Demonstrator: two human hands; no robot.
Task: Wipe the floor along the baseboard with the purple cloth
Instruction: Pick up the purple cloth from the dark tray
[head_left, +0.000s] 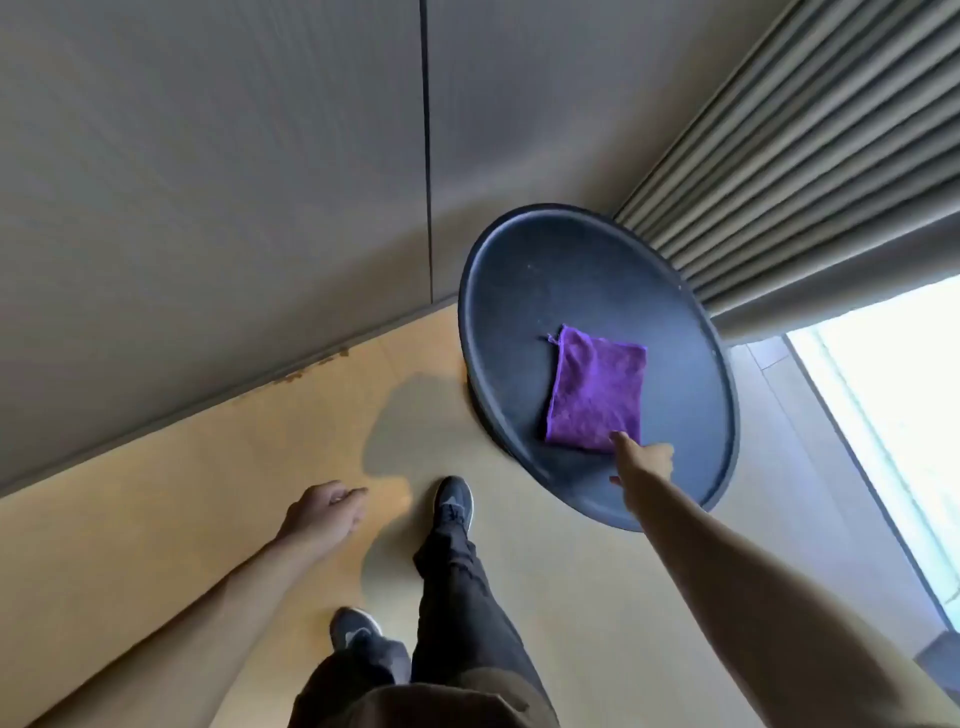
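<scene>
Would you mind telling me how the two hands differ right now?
The right hand reaches over the round dark table, fingertips at the purple cloth; the left hand hangs over the floor, touching nothing. The right points forward; the left is loosely curled. Both are bare and hold nothing.

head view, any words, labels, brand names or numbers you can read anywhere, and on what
None can be read.
Purple cloth: no tag or print shows.
Round dark table: bare, no marking.
Shoes: a pale mark on top, too blurred to read as a brand.
Wall panels and curtain: no text.
</scene>
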